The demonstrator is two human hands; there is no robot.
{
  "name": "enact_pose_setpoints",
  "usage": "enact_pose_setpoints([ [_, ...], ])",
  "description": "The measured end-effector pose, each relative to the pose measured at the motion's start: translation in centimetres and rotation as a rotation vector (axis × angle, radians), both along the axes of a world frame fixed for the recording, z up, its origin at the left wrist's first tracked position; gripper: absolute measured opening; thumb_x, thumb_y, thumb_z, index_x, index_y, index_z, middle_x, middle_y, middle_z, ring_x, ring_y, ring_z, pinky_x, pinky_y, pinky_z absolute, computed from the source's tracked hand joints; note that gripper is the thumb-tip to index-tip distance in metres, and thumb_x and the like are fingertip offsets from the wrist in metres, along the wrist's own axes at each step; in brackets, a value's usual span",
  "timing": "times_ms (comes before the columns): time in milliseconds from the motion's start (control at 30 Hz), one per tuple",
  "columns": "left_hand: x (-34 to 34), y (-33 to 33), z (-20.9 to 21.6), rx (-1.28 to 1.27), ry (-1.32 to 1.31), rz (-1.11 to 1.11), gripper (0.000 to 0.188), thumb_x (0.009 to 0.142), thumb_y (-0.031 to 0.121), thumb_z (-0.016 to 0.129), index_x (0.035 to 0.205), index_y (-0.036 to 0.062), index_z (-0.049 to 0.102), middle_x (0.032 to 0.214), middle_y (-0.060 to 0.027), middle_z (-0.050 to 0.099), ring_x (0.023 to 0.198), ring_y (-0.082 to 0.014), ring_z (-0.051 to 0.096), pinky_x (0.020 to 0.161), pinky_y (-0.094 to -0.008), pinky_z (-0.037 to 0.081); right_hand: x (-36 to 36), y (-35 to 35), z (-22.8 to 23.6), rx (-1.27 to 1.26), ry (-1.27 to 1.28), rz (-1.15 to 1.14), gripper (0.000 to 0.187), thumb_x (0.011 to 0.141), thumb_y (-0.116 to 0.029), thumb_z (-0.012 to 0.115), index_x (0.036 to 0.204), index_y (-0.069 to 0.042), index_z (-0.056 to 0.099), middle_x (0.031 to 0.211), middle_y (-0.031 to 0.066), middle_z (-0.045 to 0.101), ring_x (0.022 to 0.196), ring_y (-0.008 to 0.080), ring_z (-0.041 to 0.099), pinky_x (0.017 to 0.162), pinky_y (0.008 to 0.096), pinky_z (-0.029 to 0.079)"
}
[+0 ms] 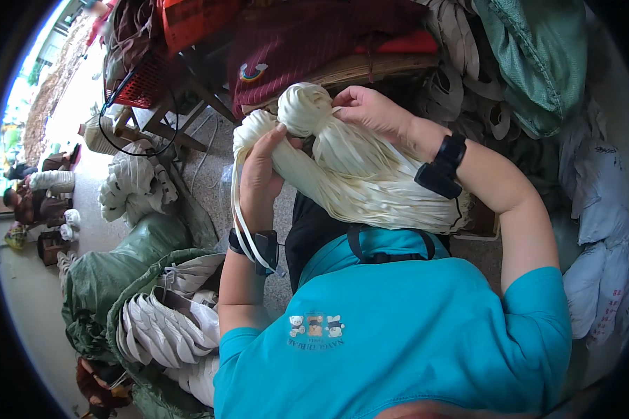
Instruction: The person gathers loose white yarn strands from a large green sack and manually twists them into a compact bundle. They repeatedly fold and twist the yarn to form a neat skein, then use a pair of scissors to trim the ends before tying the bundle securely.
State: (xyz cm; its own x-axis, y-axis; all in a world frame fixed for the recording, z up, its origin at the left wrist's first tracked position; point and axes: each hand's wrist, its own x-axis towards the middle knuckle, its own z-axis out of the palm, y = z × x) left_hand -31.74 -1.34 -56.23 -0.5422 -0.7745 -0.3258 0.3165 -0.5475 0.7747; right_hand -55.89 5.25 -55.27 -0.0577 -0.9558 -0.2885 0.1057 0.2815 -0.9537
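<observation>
We hold the cream strand bundle [384,185] up before our teal shirt [398,328]; our left hand [260,157] wraps its fingers around one rounded end; our right hand [374,112] pinches near the other's neck; loose strands [238,209] crossing the black wrist device [264,251] could snag if that left arm pulled away.

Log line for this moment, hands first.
left hand: gripping cream strand bundle | right hand: fingertips at bundle's rounded head | black wristbands: both wrists
</observation>
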Motion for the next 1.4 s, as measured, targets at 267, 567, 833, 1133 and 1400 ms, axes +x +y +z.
enact_pose_setpoints([
  [267,1.1,0.6,-0.5,-0.059,-0.109,0.109,0.028,0.087,0.020,0.075,0.108,0.0034,0.065,0.092,-0.0064,0.068,0.078,-0.0167,0.066,0.073,-0.0335,0.056,2.5,3.5,1.8,-0.672,0.926,0.134,0.029,0.075,-0.001,0.071,0.102,-0.004,0.060,0.110,0.0123,0.054,0.098,0.0301,0.059,0.089,0.0380,0.049],
  [567,0.4,-0.3,-4.7,-0.054,-0.166,0.093,0.020,0.090,0.017,0.066,0.103,0.0028,0.065,0.082,-0.0073,0.066,0.071,-0.0181,0.064,0.069,-0.0343,0.055,4.1,7.8,0.8,-0.843,1.210,0.303,0.050,0.076,-0.005,0.074,0.123,0.005,0.057,0.141,0.0213,0.045,0.135,0.0392,0.042,0.113,0.0457,0.038],
  [833,1.6,-1.5,-9.3,0.158,0.161,-0.069,0.025,0.093,0.020,0.059,0.112,0.0034,0.061,0.093,-0.0091,0.066,0.087,-0.0220,0.066,0.081,-0.0409,0.058,3.2,7.0,1.4,-0.951,1.016,0.229,0.026,0.082,-0.004,0.069,0.107,0.002,0.064,0.114,0.0156,0.062,0.109,0.0331,0.061,0.093,0.0393,0.052],
  [1133,0.9,-0.5,-6.8,0.246,0.223,-0.043,0.034,0.096,0.027,0.062,0.117,0.0011,0.059,0.093,-0.0117,0.067,0.087,-0.0241,0.067,0.083,-0.0424,0.058,2.1,0.8,1.3,-0.653,0.814,0.173,0.011,0.084,-0.004,0.066,0.095,-0.003,0.067,0.092,0.0110,0.063,0.083,0.0265,0.065,0.073,0.0347,0.053],
  [1400,0.5,-0.9,-6.7,0.326,0.133,-0.035,0.034,0.097,0.024,0.060,0.120,-0.0001,0.058,0.100,-0.0142,0.068,0.088,-0.0250,0.068,0.082,-0.0411,0.059,2.2,0.0,0.3,-0.665,0.929,0.245,0.008,0.082,-0.007,0.066,0.089,-0.003,0.065,0.088,0.0106,0.062,0.079,0.0302,0.064,0.071,0.0379,0.053],
])
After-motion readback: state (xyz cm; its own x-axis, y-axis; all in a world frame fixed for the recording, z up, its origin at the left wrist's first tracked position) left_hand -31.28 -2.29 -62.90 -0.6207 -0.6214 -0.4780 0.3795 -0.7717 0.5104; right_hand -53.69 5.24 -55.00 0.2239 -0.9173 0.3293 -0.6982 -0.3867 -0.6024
